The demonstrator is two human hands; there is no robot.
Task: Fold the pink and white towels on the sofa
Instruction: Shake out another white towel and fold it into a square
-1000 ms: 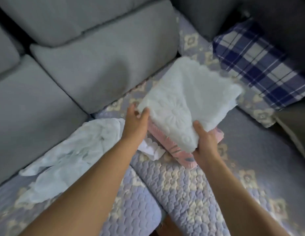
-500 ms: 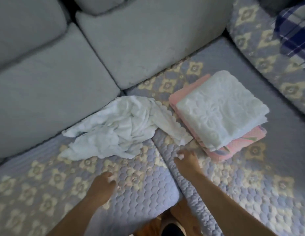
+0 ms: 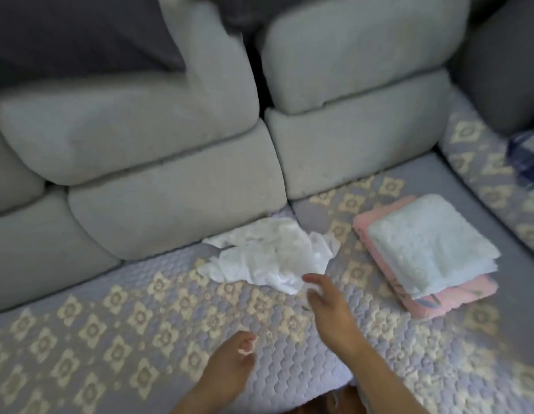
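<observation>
Crumpled white towel (image 3: 268, 258): it lies unfolded in a heap on the quilted seat cover (image 3: 110, 318), and its near corner sits just beyond your right fingertips, close to touching them (the blur hides whether they meet).
Folded white towel (image 3: 430, 245): it lies flat on top of the pink one, well off to the right of your right fingers and apart from them.
Folded pink towel (image 3: 457, 297): it lies under the white one, its edges showing at the far left and along the near side; the stack rests on the seat cover.
Right hand (image 3: 328, 306): you reach it forward over the seat toward the crumpled towel, with the fingers spread and loosely bent, gripping nothing.
Left hand (image 3: 233, 363): you hold it low over the seat, nearer to you than the right hand and to its left; the fingers are loosely curled and hold nothing.
Seat cover: lilac quilting with cream flower squares, spread beneath both your hands and both towel groups.
Back cushions (image 3: 176, 162): grey, stacked in two tiers, rising just behind the crumpled towel, beyond your fingertips.
Plaid cloth (image 3: 527, 156): a blue checked piece at the far right edge (too blurred to tell more), well beyond the folded stack.
</observation>
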